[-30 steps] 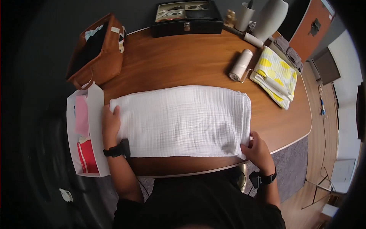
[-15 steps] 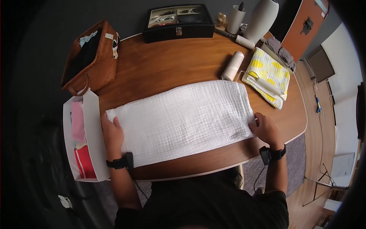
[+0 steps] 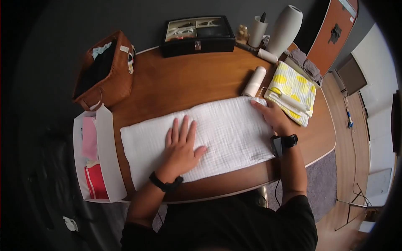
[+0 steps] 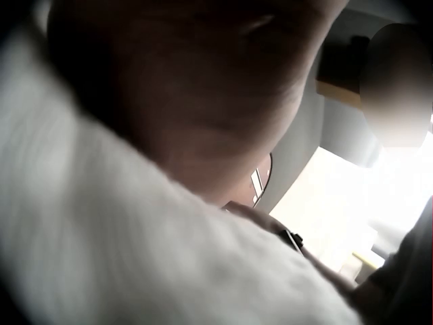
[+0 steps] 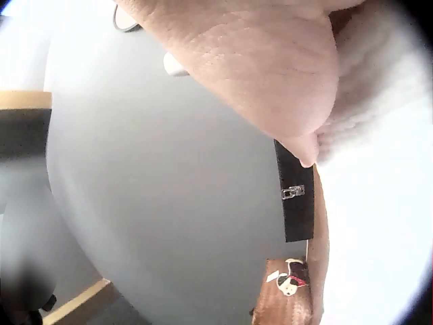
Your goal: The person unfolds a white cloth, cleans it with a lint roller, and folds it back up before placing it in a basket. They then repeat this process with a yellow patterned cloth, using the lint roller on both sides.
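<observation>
1. The white cloth (image 3: pixel 230 138) lies on the wooden table (image 3: pixel 180 83), lower middle of the frame.
2. The left hand (image 3: pixel 181 150) rests on it, fingers straight and apart.
3. The right hand (image 3: pixel 275 118) touches its upper right corner; whether its fingers pinch, I cannot tell.

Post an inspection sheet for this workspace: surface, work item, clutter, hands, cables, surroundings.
Surface: brown wooden table, light edge.
Work item: white cloth laid out on it, lightly wrinkled.
Clutter: brown basket, white box, black case, pale cylinder, yellow-and-white cloth, pale vase.
Hands: left hand rests on the white cloth, fingers extended; right hand at its far right corner, grip unclear.
Cables: dark cable hanging below the right wrist; another cable on the floor.
Surroundings: grey rug, wood floor.
</observation>
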The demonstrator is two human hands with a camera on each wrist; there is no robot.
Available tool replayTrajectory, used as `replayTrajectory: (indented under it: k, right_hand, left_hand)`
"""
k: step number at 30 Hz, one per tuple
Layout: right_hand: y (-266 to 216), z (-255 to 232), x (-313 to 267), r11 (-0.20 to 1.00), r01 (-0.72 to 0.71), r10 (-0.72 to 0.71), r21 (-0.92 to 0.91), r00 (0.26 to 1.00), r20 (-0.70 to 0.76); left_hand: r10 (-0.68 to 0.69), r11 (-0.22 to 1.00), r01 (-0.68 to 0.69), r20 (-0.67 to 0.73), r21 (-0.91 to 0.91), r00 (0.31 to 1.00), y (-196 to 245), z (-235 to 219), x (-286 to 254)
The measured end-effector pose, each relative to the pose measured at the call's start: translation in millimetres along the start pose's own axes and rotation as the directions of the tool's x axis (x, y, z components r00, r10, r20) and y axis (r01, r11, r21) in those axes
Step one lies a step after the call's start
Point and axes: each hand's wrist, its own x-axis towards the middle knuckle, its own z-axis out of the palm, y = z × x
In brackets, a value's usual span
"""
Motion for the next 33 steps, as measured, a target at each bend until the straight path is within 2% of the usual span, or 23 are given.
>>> replayTrajectory:
  k: [2, 3, 6, 9, 13, 16, 19, 22, 25, 28, 31, 33]
  right_hand:
    - [-12, -2, -3, 0.997, -0.043, 0.042, 0.07, 0.999, 0.01]
    - [-26, -4, -9, 0.978, -0.136, 0.13, 0.156, 0.99, 0.051]
    - [-13, -3, -2, 0.878, -0.196, 0.098, 0.437, 0.967, 0.237]
    - [-11, 4, -13, 0.836, -0.113, 0.02, 0.537, 0.984, 0.176]
    - [-10, 3, -28, 0.737, -0.211, 0.067, 0.642, 0.968, 0.241]
    - [5, 5, -37, 0.666, -0.085, -0.001, 0.741, 0.993, 0.115]
    - [4, 2, -40, 0.686, 0.036, -0.035, 0.727, 0.999, -0.017]
    - [23, -1, -32, 0.651, -0.105, -0.039, 0.752, 0.984, 0.172]
    - [19, 3, -28, 0.659, -0.108, -0.088, 0.744, 0.972, 0.22]
    - [10, 15, -21, 0.567, 0.052, -0.105, 0.822, 0.994, 0.01]
    - [5, 17, -18, 0.544, 0.059, -0.112, 0.837, 0.994, 0.002]
    - [5, 21, -16, 0.564, 0.094, -0.132, 0.821, 0.991, -0.023]
  left_hand:
    - [0.011, 1.0, -0.011, 0.007, -0.005, 1.0, 0, -9, 0]
    - [0.019, 1.0, -0.018, 0.014, -0.013, 1.0, -1, -11, -2]
    - [0.02, 0.999, -0.019, 0.036, -0.028, 0.999, 1, -15, -12]
    - [0.022, 0.999, -0.021, 0.043, -0.035, 0.999, -1, -21, -20]
    - [0.017, 1.0, -0.017, 0.055, -0.001, 0.998, -3, -24, -30]
    - [0.024, 0.999, -0.021, 0.053, -0.045, 0.998, -3, -24, -31]
    - [0.028, 0.999, -0.026, 0.051, -0.041, 0.998, -3, -23, -31]
    - [0.025, 0.999, -0.022, 0.064, -0.04, 0.998, -3, -23, -31]
    - [0.032, 0.999, -0.029, 0.066, -0.044, 0.997, -3, -22, -31]
    - [0.033, 0.999, -0.031, 0.061, -0.042, 0.998, -4, -21, -32]
    - [0.033, 0.999, -0.033, 0.057, 0.002, 0.998, -5, -20, -34]
    - [0.032, 0.999, -0.03, 0.064, -0.04, 0.997, -6, -21, -33]
